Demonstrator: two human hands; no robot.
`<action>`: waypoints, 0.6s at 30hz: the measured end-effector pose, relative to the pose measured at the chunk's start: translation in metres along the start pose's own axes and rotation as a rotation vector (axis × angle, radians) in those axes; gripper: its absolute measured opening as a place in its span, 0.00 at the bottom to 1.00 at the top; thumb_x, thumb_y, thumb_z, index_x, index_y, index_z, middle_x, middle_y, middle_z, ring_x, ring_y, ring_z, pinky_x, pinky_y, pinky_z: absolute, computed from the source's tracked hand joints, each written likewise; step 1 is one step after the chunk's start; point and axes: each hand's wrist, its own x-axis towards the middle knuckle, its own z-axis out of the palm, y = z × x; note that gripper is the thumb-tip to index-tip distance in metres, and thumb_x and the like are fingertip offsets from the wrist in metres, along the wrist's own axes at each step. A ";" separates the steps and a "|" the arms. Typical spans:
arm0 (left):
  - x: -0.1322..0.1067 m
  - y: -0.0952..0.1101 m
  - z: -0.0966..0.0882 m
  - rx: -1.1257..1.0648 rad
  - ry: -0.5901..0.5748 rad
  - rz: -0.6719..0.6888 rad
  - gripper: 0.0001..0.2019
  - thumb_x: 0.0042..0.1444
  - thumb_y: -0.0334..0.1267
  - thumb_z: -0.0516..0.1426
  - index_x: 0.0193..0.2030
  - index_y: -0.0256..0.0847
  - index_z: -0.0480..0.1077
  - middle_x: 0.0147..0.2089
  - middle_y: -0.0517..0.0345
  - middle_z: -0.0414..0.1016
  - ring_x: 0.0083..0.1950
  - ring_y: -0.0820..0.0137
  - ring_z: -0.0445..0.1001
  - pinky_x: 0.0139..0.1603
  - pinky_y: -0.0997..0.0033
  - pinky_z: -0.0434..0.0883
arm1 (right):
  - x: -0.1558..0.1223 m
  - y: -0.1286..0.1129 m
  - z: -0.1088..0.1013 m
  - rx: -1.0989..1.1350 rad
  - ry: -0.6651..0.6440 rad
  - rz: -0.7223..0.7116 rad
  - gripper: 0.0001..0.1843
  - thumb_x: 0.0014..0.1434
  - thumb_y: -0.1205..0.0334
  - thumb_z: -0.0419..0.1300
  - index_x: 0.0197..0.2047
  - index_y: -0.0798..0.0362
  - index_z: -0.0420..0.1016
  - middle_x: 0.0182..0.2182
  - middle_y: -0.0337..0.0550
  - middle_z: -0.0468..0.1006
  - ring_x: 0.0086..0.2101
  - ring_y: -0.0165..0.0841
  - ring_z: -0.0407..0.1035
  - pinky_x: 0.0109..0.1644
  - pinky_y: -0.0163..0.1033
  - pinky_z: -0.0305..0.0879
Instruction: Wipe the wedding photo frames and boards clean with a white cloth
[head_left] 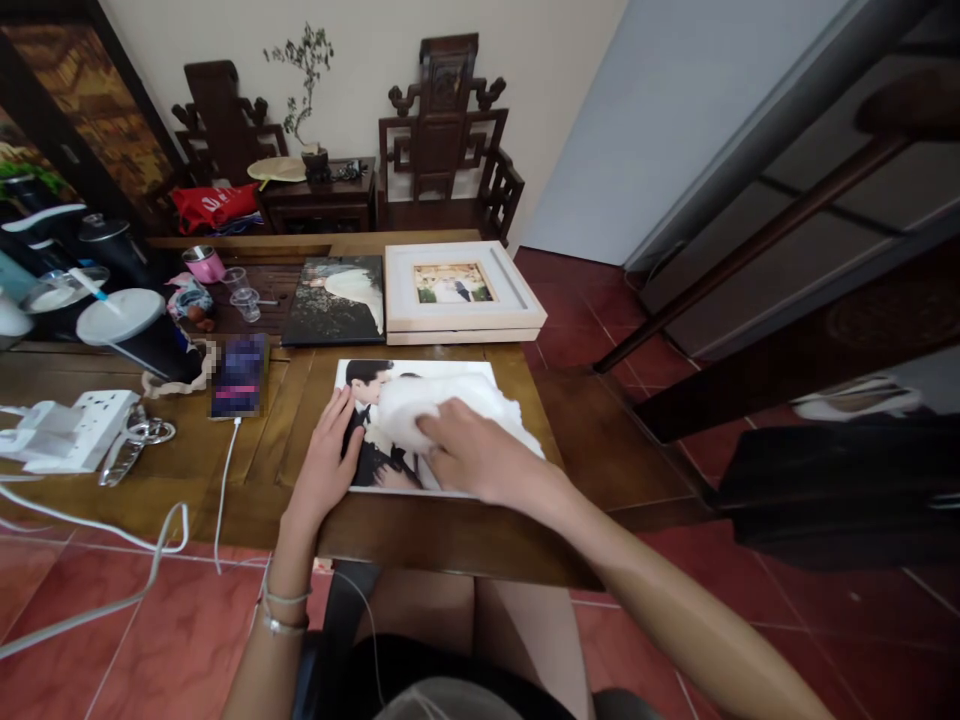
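A wedding photo panel (375,472) lies flat on the wooden table near its front edge, showing a couple in black and white clothes. My left hand (328,452) rests at the panel's left edge, fingers stretched out and thumb apart. In my right hand (476,450) is a bunched white cloth (450,395), pressed onto the picture and trailing over its upper right part. The cloth and my right hand hide much of the picture. Behind the panel sit a darker wedding photo panel (337,300) and a light-framed picture (465,325).
To the left are a phone (240,375) on a white cable, a power strip (97,430), a clear hair claw (131,440) and a black cup (135,335) with a straw. A pink cup (204,264) and small glasses stand farther back. The table's right edge is close to the panel.
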 end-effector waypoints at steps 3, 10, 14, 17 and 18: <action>0.001 -0.001 0.000 -0.002 0.010 0.006 0.23 0.66 0.38 0.47 0.68 0.41 0.54 0.70 0.47 0.54 0.72 0.63 0.49 0.70 0.53 0.52 | 0.043 0.005 0.007 -0.026 0.080 0.037 0.15 0.55 0.74 0.50 0.43 0.57 0.73 0.50 0.57 0.71 0.53 0.50 0.61 0.53 0.53 0.60; 0.001 0.002 -0.001 0.012 0.026 0.012 0.23 0.66 0.38 0.47 0.67 0.42 0.55 0.69 0.46 0.56 0.71 0.62 0.52 0.69 0.51 0.53 | 0.035 0.007 0.064 -0.011 0.231 -0.053 0.18 0.49 0.73 0.54 0.43 0.55 0.75 0.63 0.54 0.59 0.64 0.55 0.39 0.63 0.68 0.37; 0.001 0.003 -0.001 0.013 0.029 0.010 0.23 0.66 0.38 0.46 0.67 0.42 0.55 0.70 0.47 0.56 0.71 0.63 0.51 0.69 0.51 0.53 | -0.030 -0.008 0.068 0.065 0.130 -0.155 0.19 0.45 0.74 0.54 0.40 0.52 0.75 0.60 0.51 0.63 0.64 0.53 0.43 0.64 0.66 0.38; 0.001 0.004 -0.001 0.012 0.027 0.006 0.23 0.66 0.38 0.46 0.67 0.42 0.56 0.69 0.47 0.56 0.71 0.62 0.52 0.69 0.50 0.54 | -0.074 -0.017 0.057 0.176 0.027 -0.230 0.22 0.42 0.76 0.52 0.39 0.51 0.74 0.56 0.48 0.68 0.63 0.47 0.47 0.65 0.59 0.45; 0.001 0.004 -0.001 0.011 0.026 0.006 0.22 0.66 0.38 0.47 0.67 0.43 0.56 0.69 0.47 0.56 0.71 0.62 0.52 0.69 0.50 0.54 | -0.084 -0.016 0.053 0.211 0.002 -0.242 0.22 0.41 0.77 0.51 0.39 0.51 0.73 0.55 0.48 0.69 0.63 0.45 0.48 0.65 0.56 0.49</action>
